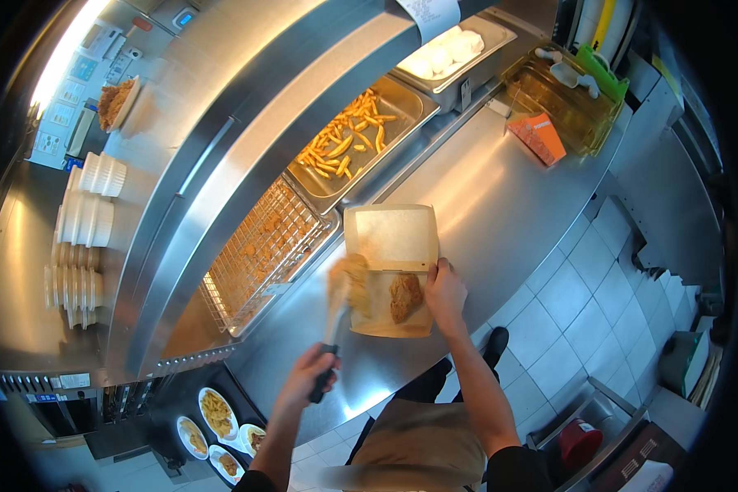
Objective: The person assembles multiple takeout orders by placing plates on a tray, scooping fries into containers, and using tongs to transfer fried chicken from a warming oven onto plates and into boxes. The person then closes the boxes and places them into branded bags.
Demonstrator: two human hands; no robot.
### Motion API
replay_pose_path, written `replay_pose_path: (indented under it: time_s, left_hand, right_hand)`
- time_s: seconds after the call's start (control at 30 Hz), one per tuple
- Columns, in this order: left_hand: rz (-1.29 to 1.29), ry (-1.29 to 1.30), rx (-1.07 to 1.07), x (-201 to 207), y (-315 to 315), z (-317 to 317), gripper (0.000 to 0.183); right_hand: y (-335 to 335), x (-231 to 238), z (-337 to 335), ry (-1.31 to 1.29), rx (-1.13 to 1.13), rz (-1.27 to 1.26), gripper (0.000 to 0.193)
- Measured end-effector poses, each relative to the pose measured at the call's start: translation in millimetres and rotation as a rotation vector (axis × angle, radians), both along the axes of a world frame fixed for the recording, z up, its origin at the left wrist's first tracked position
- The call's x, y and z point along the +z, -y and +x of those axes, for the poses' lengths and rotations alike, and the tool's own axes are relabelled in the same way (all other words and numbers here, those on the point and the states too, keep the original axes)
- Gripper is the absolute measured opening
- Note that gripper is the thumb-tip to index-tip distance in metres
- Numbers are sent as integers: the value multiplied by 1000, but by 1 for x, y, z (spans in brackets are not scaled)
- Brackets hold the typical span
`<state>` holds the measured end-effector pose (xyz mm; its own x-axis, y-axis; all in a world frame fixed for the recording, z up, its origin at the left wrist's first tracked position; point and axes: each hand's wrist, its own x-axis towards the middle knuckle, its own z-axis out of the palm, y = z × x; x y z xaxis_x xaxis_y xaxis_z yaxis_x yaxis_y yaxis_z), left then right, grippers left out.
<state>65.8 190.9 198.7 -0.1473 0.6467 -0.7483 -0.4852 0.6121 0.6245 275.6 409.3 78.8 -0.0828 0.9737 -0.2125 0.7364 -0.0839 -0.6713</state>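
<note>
Holds with the left hand [310, 375] the dark handle of a serving tool [334, 324], with fingers wrapped closely round it. Bears a motion-blurred piece of breaded food [354, 283] at the tool's far end, beyond the left hand and at the left side of an open carton [391, 234]. Grips the carton's right edge, near the hinge, with the right hand [446, 297]. Contains, in the carton's base, a browned fried piece [405, 297], just left of the right hand and well apart from the left. Includes, beyond the carton, a wire rack [299, 265] and a fries pan [403, 105].
</note>
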Motion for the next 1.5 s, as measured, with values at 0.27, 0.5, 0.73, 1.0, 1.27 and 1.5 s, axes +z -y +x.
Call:
replay_pose_path:
  time_s: [0.27,0.5,0.73,1.0,1.27,1.5]
  left_hand:
    - [51,-101,-341,-32,3,19,33]
    - [107,-862,-1126,145,-28,17,55]
    - [399,-921,-791,279,43,-22,65]
    - [627,-168,-399,213,125,-56,66]
    - [597,-149,-267,195,172,-42,62]
    - [666,-184,-265,203,172,-17,74]
  right_hand:
    - [9,-4,24,-447,-156,-71,28]
    - [7,80,86,-563,-129,173,32]
    - [-73,235,137,-785,-114,240,28]
    - [-152,419,89,-920,-23,-93,31]
    - [-239,401,-78,-1203,-116,-73,29]
    - [-258,421,-225,-754,-198,166,33]
